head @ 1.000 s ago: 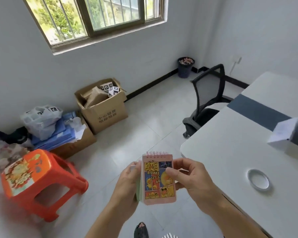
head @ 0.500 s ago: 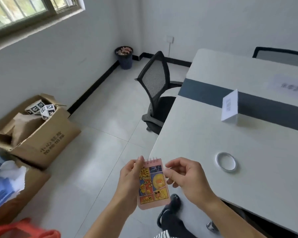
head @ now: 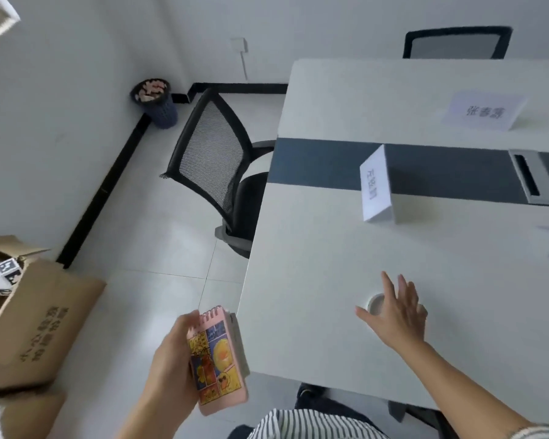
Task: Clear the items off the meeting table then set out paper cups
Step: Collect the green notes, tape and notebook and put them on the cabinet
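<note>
My left hand [head: 171, 359] holds a small pink spiral notebook [head: 217, 362] with cartoon ducks on its cover, off the table's near left corner. My right hand [head: 396, 315] is stretched out over the white meeting table [head: 314, 296], fingers spread, right above a white tape ring [head: 374, 301] that lies flat and is partly hidden by the fingers. A folded white name card [head: 376, 185] stands further back by the dark centre strip. A second name card [head: 484, 110] stands on the far side.
A black mesh office chair [head: 213, 163] stands at the table's left side, another chair [head: 454, 42] at the far end. A cardboard box [head: 35, 315] sits on the floor at the left. A dark waste bin [head: 156, 101] stands in the corner. A grey cable hatch [head: 530, 175] sits in the strip.
My view has swung right toward the table. My right hand let go of the notebook and reached out over the tape ring; the left hand alone keeps the notebook.
</note>
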### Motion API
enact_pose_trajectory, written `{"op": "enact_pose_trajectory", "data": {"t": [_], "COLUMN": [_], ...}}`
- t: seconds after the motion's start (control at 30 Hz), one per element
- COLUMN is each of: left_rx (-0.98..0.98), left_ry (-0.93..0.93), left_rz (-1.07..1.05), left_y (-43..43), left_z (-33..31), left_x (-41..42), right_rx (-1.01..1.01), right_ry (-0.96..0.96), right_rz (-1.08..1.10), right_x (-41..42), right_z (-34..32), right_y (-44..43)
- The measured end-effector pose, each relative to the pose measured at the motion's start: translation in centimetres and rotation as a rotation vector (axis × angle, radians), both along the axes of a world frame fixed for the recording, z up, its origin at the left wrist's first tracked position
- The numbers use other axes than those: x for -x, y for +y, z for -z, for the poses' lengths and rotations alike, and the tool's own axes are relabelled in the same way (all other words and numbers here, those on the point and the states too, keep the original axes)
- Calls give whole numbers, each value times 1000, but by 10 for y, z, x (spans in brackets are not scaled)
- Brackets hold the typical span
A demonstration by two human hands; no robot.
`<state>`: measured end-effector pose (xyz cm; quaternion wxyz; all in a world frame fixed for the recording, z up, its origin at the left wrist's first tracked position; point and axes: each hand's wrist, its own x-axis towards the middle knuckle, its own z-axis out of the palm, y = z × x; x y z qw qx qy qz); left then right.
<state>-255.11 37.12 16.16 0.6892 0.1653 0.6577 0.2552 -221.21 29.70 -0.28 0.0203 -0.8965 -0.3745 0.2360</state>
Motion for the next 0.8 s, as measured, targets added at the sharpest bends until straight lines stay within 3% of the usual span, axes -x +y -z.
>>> {"op": "enact_pose_trajectory", "data": {"t": [0.1,0.3,0.37,0.53,0.67,0.8], "left_rx": [20,-8,-15,0,-3,-11], "left_ry": [9,-7,-17,-56,-45,-31], "left_rz": [7,113,156,299,403,507], "left_y": [18,58,70,98,129,160], "left_z": [1,2,2,0,-6,-13], "left_x": [-9,-16,-16,-1,30,66], "right_rx": [65,-53,-131,-442,-652,-949], "right_ry": [-20,40,196,848,1090,1422], "right_rz": [45,220,353,718,793,1022], "right_x": [0,11,14,29,76,137], "right_z": [15,19,9,-48,-93,-123], "right_y": [-3,4,15,39,39,32]}}
